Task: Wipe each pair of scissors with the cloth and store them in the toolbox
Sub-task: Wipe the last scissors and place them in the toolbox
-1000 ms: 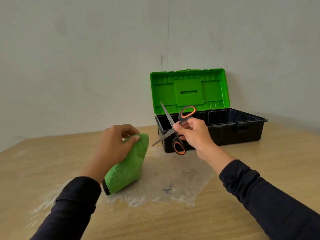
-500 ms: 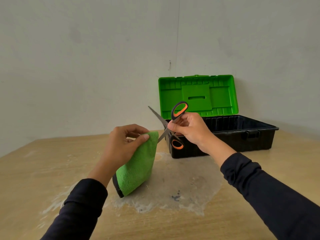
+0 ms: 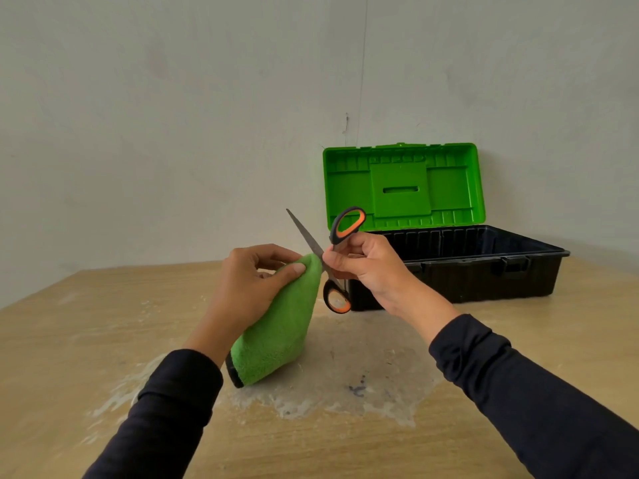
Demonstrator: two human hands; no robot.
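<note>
Left hand (image 3: 249,288) gripping green cloth (image 3: 280,337), thumb pressing into the top fold, other fingers curled behind it. Cloth hanging down toward 7 o'clock, lower end near or on the table (image 3: 69,340); contact unclear.

Right hand (image 3: 366,267) pinching scissors (image 3: 332,257) near the pivot, fingers curled around the handle shanks. Blades spread wide: one pointing up toward 11 o'clock, the other hiding behind the cloth top, cloth touching the scissors at the crossing. Orange-and-black handle loops sitting at 1 o'clock and 6 o'clock of the hand. Both hands held above the table, close together, cloth edge just beside the right fingertips.

Toolbox (image 3: 484,271) sitting at 3 o'clock of the hands, back on the table against the wall (image 3: 173,133). Green lid (image 3: 404,184) standing open, upright. Black base interior mostly in shadow, contents not discernible.

Whitish dried patch (image 3: 345,375) spreading on the table surface under the hands. Dark sleeves (image 3: 518,392) covering both forearms.
</note>
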